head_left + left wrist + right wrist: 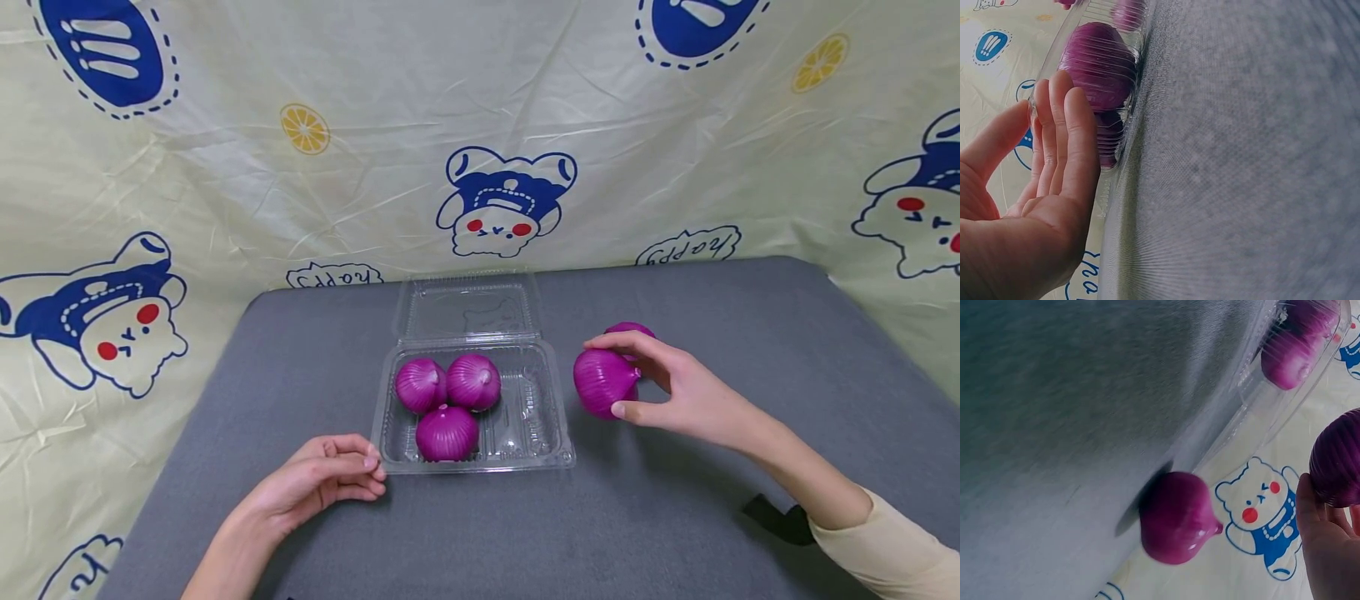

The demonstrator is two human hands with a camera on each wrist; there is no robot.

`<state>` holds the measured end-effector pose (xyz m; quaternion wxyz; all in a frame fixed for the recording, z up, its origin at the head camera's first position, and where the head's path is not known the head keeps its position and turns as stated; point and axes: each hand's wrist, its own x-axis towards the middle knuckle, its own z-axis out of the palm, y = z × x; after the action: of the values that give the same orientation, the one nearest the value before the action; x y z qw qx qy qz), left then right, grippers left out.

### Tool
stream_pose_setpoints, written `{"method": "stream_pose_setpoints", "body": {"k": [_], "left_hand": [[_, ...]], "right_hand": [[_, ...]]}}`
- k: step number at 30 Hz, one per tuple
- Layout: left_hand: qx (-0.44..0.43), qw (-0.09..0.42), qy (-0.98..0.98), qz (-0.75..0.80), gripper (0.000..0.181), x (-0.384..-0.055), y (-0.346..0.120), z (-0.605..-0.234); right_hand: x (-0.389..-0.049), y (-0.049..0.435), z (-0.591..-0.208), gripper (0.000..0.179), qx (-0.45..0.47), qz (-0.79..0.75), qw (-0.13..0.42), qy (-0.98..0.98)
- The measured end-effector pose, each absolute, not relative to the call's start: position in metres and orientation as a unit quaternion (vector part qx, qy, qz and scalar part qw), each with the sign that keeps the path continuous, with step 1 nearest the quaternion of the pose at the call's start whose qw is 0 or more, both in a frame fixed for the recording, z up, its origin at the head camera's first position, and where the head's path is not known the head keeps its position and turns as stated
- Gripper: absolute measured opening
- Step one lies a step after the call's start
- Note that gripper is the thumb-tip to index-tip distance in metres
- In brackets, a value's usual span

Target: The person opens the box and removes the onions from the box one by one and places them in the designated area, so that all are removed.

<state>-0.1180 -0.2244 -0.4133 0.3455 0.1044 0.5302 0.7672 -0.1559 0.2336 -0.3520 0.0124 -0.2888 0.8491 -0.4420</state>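
Note:
A clear plastic clamshell box stands with its lid folded back, three purple onions in its left part: one at back left, one at back right, one in front. My left hand pinches the box's front left corner rim between thumb and fingers; the left wrist view shows this hand beside an onion behind the ribbed wall. Right of the box, my right hand grips another onion, raised above the table. The right wrist view shows that onion at its edge.
One more onion lies on the grey table behind my right hand, mostly hidden in the head view; the right wrist view shows it whole. The lid lies toward the back. A printed cloth hangs behind the table.

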Motion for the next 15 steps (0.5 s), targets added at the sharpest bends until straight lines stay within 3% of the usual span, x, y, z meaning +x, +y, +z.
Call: {"method": "stream_pose_setpoints", "body": {"k": [10,15], "left_hand": [[0.083,0.339,0.536,0.769,0.010,-0.118,-0.224,-0.412],[0.069,0.314,0.530,0.785,0.023,-0.117,-0.222,-0.411]], "right_hand": [[-0.150,0.253,-0.352,0.068,-0.260,-0.451,-0.007,0.854],[-0.147,0.260,-0.353,0.068,-0.254,-0.449,-0.003,0.857]]}}
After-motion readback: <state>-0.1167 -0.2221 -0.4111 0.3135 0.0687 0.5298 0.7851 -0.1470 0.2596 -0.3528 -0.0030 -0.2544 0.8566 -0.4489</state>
